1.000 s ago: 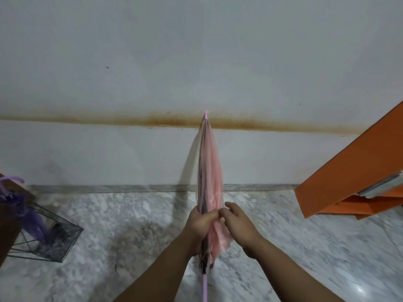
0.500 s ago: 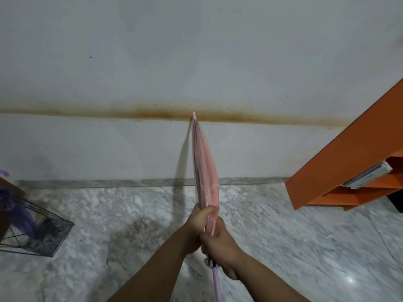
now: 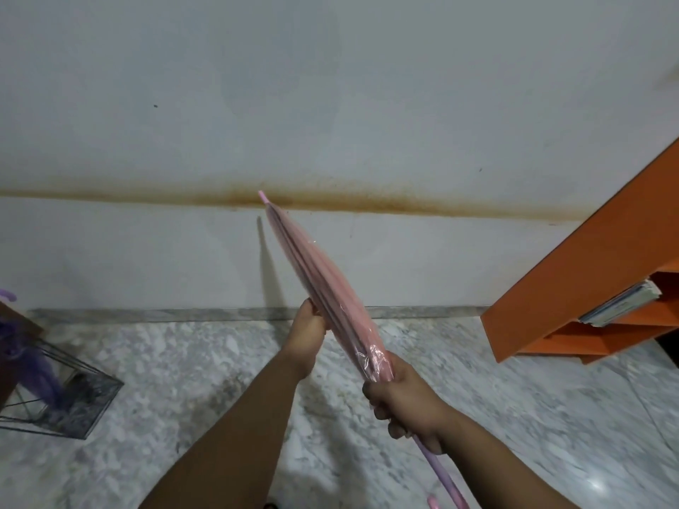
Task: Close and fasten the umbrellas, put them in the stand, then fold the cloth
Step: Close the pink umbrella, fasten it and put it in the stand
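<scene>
Hands grip the closed pink umbrella (image 3: 323, 288) along its tilted axis, tip up-left, the right hand (image 3: 402, 398) clenched round the canopy's base and the left hand (image 3: 310, 328) pinching mid-canopy, nearer the wire stand (image 3: 62, 394) at far left, well apart.

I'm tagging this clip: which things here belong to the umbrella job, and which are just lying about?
Job:
pink umbrella, gripped by left hand and right hand
wire stand
purple umbrella in the stand

Lying about:
orange shelf
papers on it
</scene>
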